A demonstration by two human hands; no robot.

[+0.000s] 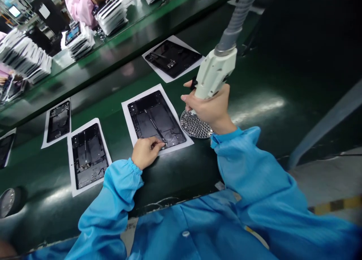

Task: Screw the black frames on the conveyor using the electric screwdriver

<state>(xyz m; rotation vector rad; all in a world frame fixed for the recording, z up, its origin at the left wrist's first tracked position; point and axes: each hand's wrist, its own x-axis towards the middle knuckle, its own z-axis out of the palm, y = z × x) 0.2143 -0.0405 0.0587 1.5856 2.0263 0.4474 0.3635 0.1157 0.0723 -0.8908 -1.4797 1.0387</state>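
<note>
My left hand rests at the near edge of a black device housing, its thumb and forefinger pinched at a small part too hidden to name. The housing lies on a white sheet on the green work surface. A long thin strip runs across the housing towards my fingertips. My right hand is wrapped round a pale powered screwdriver with a grey ribbed hose. Its tip is over a round metal dish full of small holes, just right of the housing.
More housings on white sheets lie at the left, far left and beyond. A round container stands at the near left. Across a raised green ledge, people in pink sleeves work beside stacked white sheets.
</note>
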